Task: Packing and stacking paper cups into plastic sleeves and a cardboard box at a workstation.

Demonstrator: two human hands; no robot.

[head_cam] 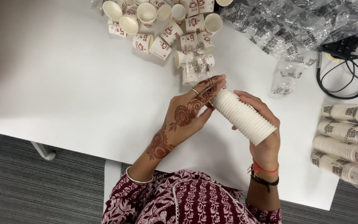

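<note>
My right hand (266, 137) grips a long stack of nested white paper cups (245, 117), held slanted over the white table (63, 83). My left hand (189, 112), patterned with henna and wearing a ring, touches the stack's upper end with its fingertips, fingers stretched out. Just beyond those fingertips lies a cup in a scrap of clear plastic (193, 66).
Several loose white-and-red paper cups (158, 20) lie scattered at the table's far edge. Crumpled clear plastic wrapping (286, 25) sits at the back right beside black cables (344, 74). Several wrapped cup stacks (349, 145) lie at the right edge. Grey carpet shows below.
</note>
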